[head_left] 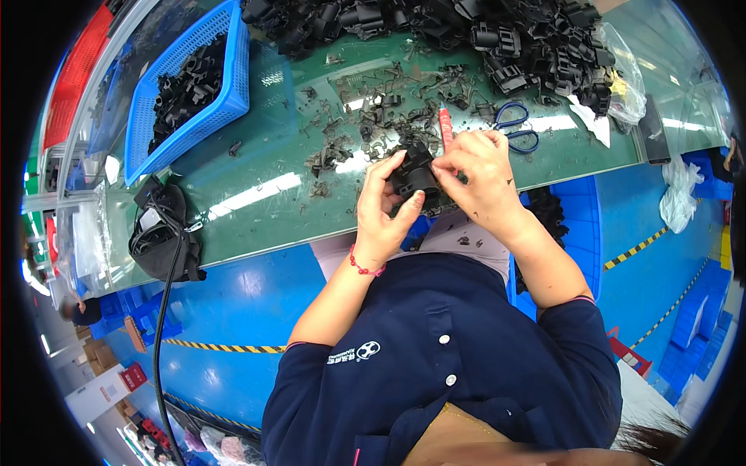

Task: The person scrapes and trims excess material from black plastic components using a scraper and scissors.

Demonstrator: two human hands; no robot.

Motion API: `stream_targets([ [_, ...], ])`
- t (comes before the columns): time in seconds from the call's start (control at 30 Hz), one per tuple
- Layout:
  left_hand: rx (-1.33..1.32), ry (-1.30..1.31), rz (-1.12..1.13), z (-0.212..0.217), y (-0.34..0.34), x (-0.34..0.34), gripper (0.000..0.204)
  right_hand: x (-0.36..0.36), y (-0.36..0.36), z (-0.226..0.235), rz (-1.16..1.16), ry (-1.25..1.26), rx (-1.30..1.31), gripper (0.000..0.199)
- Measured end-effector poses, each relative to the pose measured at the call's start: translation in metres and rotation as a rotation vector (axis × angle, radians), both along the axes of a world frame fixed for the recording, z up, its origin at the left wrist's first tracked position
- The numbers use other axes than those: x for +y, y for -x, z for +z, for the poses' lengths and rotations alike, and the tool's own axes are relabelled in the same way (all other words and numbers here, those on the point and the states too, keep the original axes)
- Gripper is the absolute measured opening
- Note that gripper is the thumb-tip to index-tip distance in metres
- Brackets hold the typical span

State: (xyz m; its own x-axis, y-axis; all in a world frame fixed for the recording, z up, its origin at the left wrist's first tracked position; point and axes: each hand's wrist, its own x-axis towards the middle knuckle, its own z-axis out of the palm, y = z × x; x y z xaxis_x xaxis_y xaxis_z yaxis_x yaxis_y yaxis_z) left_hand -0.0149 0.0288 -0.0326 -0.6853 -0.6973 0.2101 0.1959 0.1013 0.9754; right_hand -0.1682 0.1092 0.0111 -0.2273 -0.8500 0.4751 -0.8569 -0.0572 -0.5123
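Both hands met over the green table's [256, 194] near edge. Left hand [381, 210] curled its fingers around a black plastic part [413, 177], thumb pressed on it. Right hand [482, 175] pinched the part's top, possibly gripping the red-handled knife [446, 128].

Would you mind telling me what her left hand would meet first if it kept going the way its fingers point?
Probably the loose black plastic scraps on the green table, just beyond the black part that the left hand holds; depth is unclear.
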Motion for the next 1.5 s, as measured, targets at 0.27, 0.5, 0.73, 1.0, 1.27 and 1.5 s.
stream_targets([
  [0.27,0.109,-0.333,-0.091,-0.006,-0.003,-0.006,0.051,0.002,0.009,0.004,-0.048,-0.065,-0.218,0.005],
  [0.5,0.045,-0.074,-0.002,0.002,0.000,-0.002,0.053,0.001,0.002,0.003,-0.015,-0.089,-0.195,0.008],
  [0.73,-0.195,0.511,0.156,0.007,0.001,-0.002,0.064,0.001,0.003,-0.003,-0.003,-0.088,-0.178,0.005],
  [1.0,0.066,-0.247,-0.005,0.012,0.002,0.001,0.060,0.001,0.008,-0.003,-0.047,0.003,-0.249,0.006],
  [1.27,0.125,-0.324,-0.077,0.007,0.000,-0.002,0.058,-0.002,0.003,-0.002,0.030,-0.064,-0.582,0.013],
  [1.5,-0.106,0.404,0.172,-0.003,0.001,-0.004,0.067,-0.004,-0.001,-0.010,-0.007,-0.084,-0.769,0.013],
])
